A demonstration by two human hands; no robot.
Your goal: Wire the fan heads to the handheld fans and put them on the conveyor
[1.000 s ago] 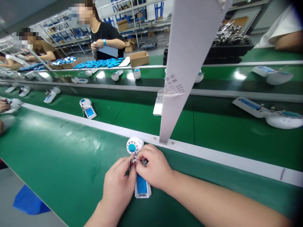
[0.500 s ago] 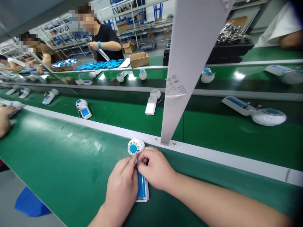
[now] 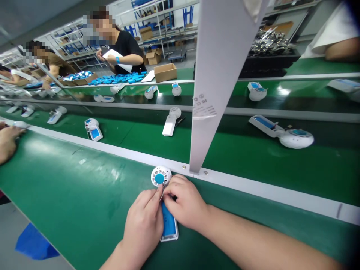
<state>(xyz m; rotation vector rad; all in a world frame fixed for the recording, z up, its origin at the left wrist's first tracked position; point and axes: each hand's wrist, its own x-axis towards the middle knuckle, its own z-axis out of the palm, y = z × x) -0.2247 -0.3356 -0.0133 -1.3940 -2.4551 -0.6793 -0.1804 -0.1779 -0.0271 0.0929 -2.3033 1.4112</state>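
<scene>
A white handheld fan (image 3: 161, 177) lies on the green bench, its round slotted head with a blue centre pointing away from me. Its open handle holds a blue battery pack (image 3: 169, 224). My left hand (image 3: 145, 217) grips the fan along the left side, thumb and finger closed at the neck. From the right, my right hand (image 3: 184, 200) pinches at the same neck, fingertips nearly meeting the left ones. A thin pale strand, perhaps a wire, shows between the fingertips. What the right fingers hold is mostly hidden.
A white post (image 3: 210, 93) rises from the bench's pale edge rail (image 3: 244, 187). Beyond it, conveyor belts carry more fans (image 3: 172, 122). Another person's hand (image 3: 8, 142) is at far left. A co-worker (image 3: 126, 48) stands across, near blue packs (image 3: 118, 78) and a cardboard box (image 3: 165, 72).
Fans on the near belt have moved left, and those on the far belt right. My hands stay at the fan's neck with little shift. The co-worker across has raised a white sheet-like piece.
</scene>
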